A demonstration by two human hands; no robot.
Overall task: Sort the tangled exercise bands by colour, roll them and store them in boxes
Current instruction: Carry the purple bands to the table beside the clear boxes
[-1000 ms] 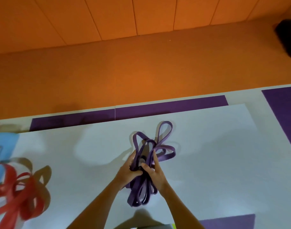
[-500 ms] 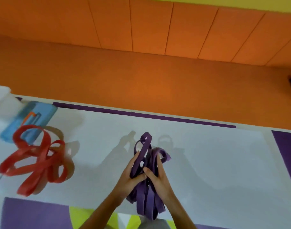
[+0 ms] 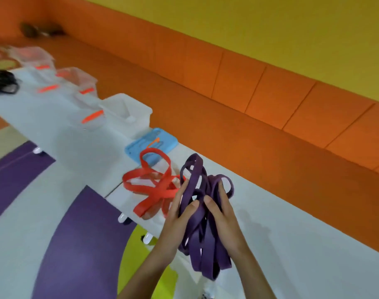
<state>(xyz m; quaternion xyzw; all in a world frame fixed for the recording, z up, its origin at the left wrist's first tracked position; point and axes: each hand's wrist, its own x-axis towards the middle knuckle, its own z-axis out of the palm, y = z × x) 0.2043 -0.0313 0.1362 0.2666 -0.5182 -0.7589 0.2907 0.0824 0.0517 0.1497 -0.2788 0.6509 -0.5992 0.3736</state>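
Your left hand and right hand are gripping the purple exercise bands just above the white surface, pinning the loops together, likely for rolling; the red bands are lying at ten o'clock, storage boxes farther along.

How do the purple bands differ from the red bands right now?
The purple bands are gathered into a tight bundle; the red bands sprawl in open loops. The left hand and right hand grip the purple bands; the red bands lie untouched on the white table. Both are flat, tangled loops.
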